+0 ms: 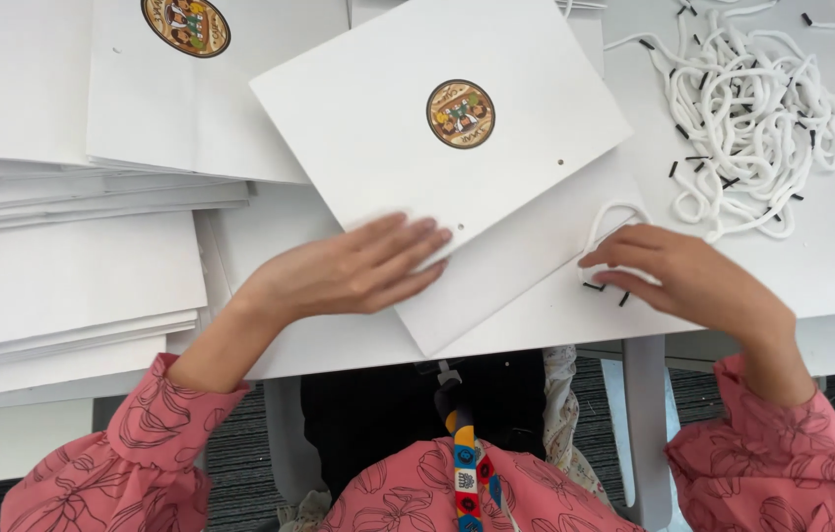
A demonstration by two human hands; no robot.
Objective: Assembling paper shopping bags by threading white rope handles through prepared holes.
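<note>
A flat white paper bag [496, 148] with a round brown sticker [460, 114] lies tilted on the white table. My left hand [353, 271] rests palm down on the bag's near edge, fingers spread. My right hand [683, 276] is at the bag's right corner, fingers curled around a white cord with black tips [612, 222], which loops up beside the bag. Two small punched holes show near the bag's right edge.
Stacks of flat white paper bags [63, 246] fill the left side; one at the back carries the same round sticker [186, 25]. A tangled pile of white cords with black tips [757, 118] lies at the back right. The table edge [831, 330] runs just below my hands.
</note>
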